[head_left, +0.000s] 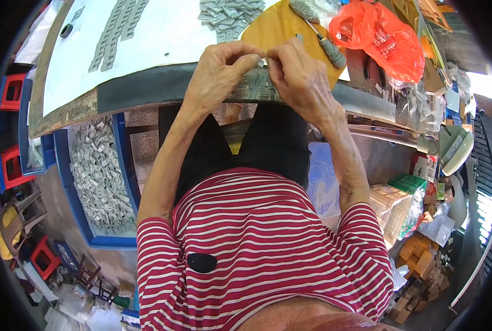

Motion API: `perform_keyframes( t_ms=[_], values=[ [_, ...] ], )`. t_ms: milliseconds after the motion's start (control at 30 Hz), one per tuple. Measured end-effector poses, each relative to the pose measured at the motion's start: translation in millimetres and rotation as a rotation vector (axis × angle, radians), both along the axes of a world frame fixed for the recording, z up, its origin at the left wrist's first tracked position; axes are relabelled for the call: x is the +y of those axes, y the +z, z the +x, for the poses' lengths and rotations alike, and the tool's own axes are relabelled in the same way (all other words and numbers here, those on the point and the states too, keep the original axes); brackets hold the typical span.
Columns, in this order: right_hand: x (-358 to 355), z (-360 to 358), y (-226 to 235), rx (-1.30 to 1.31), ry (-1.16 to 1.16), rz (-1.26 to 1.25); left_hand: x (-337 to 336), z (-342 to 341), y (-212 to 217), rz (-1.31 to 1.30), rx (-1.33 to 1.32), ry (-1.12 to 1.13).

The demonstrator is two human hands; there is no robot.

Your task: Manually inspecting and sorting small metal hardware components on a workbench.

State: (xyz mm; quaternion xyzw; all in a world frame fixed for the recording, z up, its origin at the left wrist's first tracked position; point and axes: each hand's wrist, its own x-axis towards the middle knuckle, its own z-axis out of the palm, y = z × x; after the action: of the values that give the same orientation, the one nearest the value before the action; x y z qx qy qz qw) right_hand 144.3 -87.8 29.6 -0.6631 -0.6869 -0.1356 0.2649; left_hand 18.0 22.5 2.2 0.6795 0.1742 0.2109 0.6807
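Note:
My left hand (217, 73) and my right hand (304, 78) meet above the near edge of the workbench (146, 85). Thumb and fingers of each are pinched together. What lies between the fingertips is too small and too covered to name. Just beyond my left hand is a heap of small grey metal-looking parts (229, 19). A mustard-yellow cloth (268, 27) spreads behind both hands. A thin tool with a grey wrapped handle (332, 52) rests on it, beyond my right hand.
Rows of grey parts (119, 33) lie on the white sheet (169, 33). A red plastic bag (375, 41) sits at the right. Below the bench, at left, a blue tray (111, 241) holds many loose parts. Red stools (44, 258) and stacked wood blocks (417, 256) stand on the floor.

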Motion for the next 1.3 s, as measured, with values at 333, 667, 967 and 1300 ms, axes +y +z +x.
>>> perform_keyframes(
  t_ms=[333, 667, 967, 1300],
  values=[
    [-2.7, -4.7, 0.6, 0.006, 0.075, -0.14, -0.1, -3.6, -1.5, -0.07, -0.018, -0.001],
    [-13.3, -22.4, 0.1, 1.104, -0.154, -0.262, -3.3, -8.8, -2.5, -0.129, 0.065, 0.057],
    [-19.2, -23.3, -2.3, 1.439, -0.131, -0.226, -11.8, -10.1, -2.2, -0.022, 0.132, 0.044],
    [-22.4, -16.2, -9.6, 1.781, -0.051, -0.236, -21.9, -14.7, 2.1, -0.016, 0.117, 0.02]
  ],
)
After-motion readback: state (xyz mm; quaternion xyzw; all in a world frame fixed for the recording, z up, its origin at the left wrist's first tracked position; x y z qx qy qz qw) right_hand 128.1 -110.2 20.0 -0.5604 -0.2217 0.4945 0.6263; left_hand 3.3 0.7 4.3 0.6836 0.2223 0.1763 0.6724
